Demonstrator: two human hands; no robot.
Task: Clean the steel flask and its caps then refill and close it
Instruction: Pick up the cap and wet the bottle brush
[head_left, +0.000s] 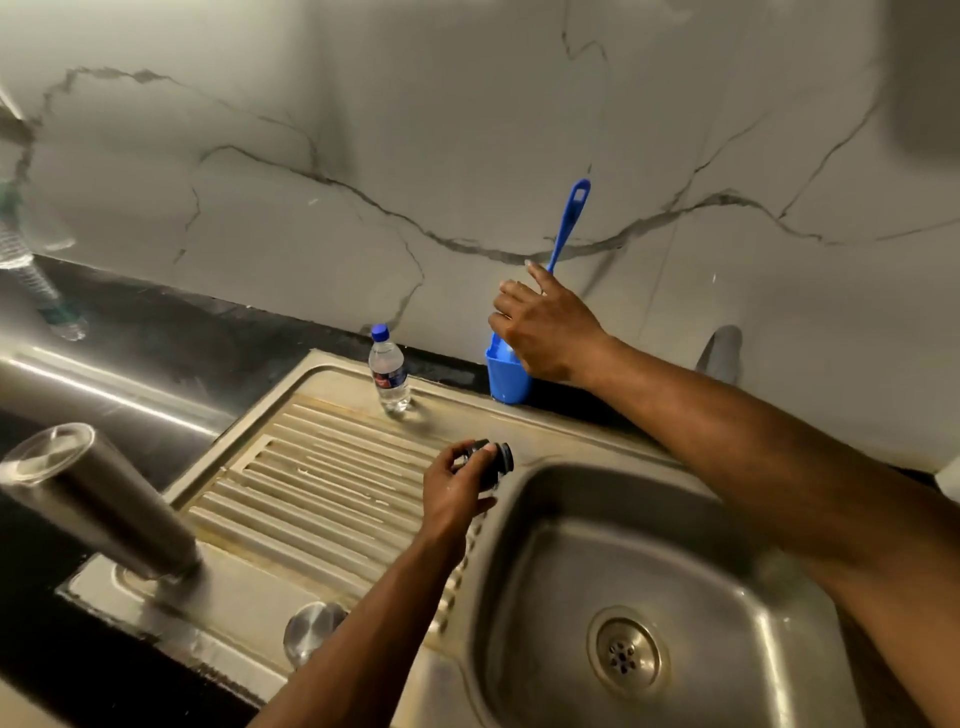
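Note:
The steel flask (98, 499) stands open on the front left corner of the drainboard. A round steel cap (311, 631) lies near the drainboard's front edge. My left hand (457, 493) grips a black inner cap (493, 460) at the sink's left rim. My right hand (545, 327) reaches to the blue holder (506, 379) by the wall, fingers curled around the lower handle of the blue bottle brush (569, 218) that stands in it.
A small plastic water bottle (388, 371) with a blue lid stands at the back of the ribbed drainboard (322, 483). The steel sink basin (649, 597) with its drain lies at right. A marble wall rises behind, and a tap spout (719, 353) shows at right.

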